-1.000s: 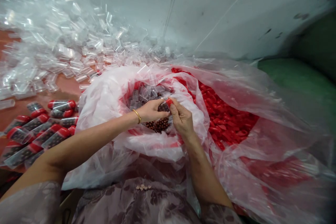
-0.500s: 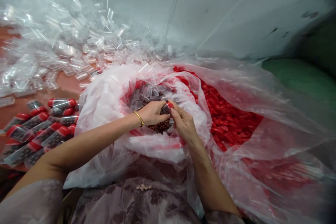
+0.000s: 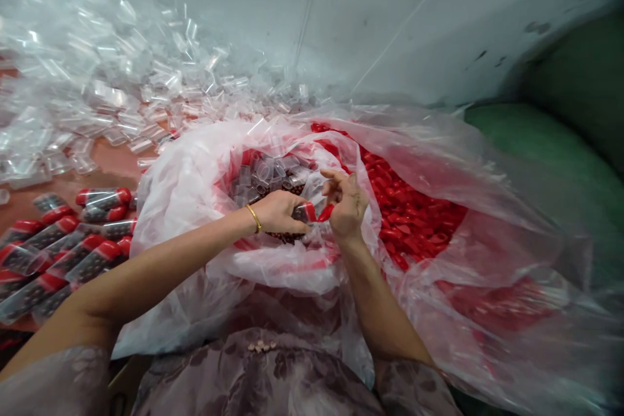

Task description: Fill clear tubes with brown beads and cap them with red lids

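Observation:
My left hand (image 3: 281, 211), with a gold bracelet at the wrist, is closed on a clear tube (image 3: 303, 211) with dark beads inside and a red end. Just right of it a red cap (image 3: 325, 212) touches the fingers of my right hand (image 3: 345, 198), whose palm side is turned up and whose index finger points left. Both hands are over an open white plastic bag (image 3: 180, 175) that holds brown beads (image 3: 285, 236) and clear empty tubes (image 3: 273, 172).
Right of the bag, loose red caps (image 3: 404, 208) lie in clear plastic sheeting (image 3: 517, 227). Filled tubes with red ends (image 3: 92, 260) lie at the left on the reddish table (image 3: 114, 162). Behind them is a heap of clear tubes (image 3: 107, 65), against a pale wall (image 3: 390, 13).
My hands were together around the tube; now my right hand has drawn back to the right and turned, with a red cap at its fingers. The view has shifted slightly right.

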Demonstrator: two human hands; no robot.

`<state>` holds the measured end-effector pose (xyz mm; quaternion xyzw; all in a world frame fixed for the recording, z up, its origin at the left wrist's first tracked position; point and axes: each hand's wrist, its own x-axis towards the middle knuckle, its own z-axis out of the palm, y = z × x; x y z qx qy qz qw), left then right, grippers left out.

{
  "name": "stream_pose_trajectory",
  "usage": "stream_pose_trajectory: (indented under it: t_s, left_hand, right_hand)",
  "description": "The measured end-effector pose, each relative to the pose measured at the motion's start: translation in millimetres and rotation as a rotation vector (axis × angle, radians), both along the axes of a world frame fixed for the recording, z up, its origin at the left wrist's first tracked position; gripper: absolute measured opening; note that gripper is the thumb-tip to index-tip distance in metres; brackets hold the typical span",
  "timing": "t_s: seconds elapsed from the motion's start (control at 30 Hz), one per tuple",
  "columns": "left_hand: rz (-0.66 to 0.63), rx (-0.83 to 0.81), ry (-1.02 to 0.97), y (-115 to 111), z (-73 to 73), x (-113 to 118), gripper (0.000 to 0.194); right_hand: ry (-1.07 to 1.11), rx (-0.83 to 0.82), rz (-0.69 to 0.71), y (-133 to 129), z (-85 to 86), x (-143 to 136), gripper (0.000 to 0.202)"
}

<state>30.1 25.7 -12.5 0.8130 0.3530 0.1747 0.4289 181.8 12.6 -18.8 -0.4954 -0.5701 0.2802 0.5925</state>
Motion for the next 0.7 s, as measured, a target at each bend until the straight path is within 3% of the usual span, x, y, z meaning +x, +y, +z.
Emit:
stream_pose_trajectory:
  t_s: [0.07,0.17,0.3,0.43,0.6,0.7]
  left_hand:
    - [-0.010,0.050,0.063,-2.2,2.0,0.1,0.017]
    - [-0.009,0.161,0.117,-4.5,1.7,-0.1,0.015]
    - [0.000,0.321,0.250,-7.0,-2.3,1.0,0.019]
    - [-0.001,0.400,0.372,-11.3,-6.4,-0.2,0.025]
    - [0.038,0.445,0.385,-7.2,-9.6,0.5,0.027]
    - [0.095,0.463,0.274,-4.0,-5.1,5.6,0.024]
  right_hand:
    - [0.178,-0.140,0.071,5.9,1.9,-10.7,0.060]
    - [0.248,-0.333,0.261,10.8,2.4,-22.9,0.072]
    - [0.120,-0.496,0.433,8.8,1.2,-25.8,0.083]
    - [-0.020,-0.541,0.559,5.2,-1.7,-24.3,0.090]
    - [0.046,-0.501,0.529,9.5,-1.2,-28.4,0.088]
    - [0.233,-0.308,0.373,10.3,7.0,-30.9,0.089]
